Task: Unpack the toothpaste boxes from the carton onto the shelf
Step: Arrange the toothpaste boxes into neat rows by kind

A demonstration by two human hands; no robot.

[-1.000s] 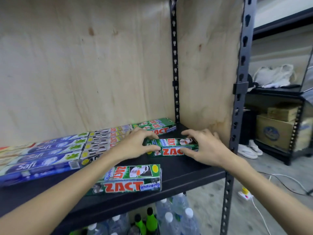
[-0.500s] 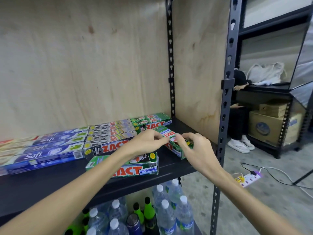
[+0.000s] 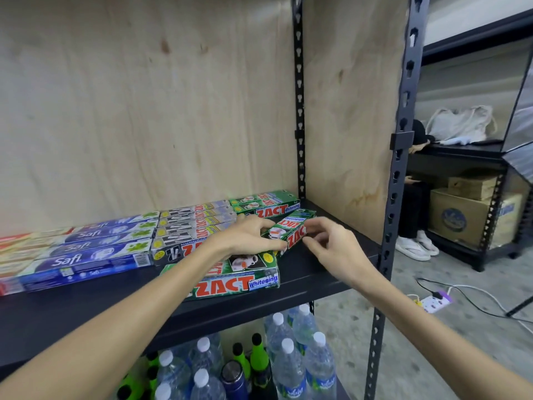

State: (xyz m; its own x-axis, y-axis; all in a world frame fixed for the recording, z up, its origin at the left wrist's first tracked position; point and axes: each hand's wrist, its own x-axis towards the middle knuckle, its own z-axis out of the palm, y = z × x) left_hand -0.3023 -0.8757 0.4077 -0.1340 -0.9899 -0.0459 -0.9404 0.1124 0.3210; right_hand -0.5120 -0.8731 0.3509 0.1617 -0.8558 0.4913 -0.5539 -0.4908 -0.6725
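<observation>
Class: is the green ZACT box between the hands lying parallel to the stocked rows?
No: the green ZACT box lies angled across the shelf.

Even, fairly bright light falls on the plywood back panel [image 3: 144,111] (no glare); the frame's lower left darkens. Wide-angle distortion bends the shelf upright [image 3: 401,168]; the edges blur slightly.

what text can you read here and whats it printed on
"ZACT" and "Whitening": front green box at the shelf edge.
"ZACT": angled green box between left hand and right hand.
"ZACT", "Whitening": back green boxes.
"ZACT": black-and-white boxes.
"Safi": blue boxes.
Fine print, bottle labels and carton logo: too blurred.
</observation>
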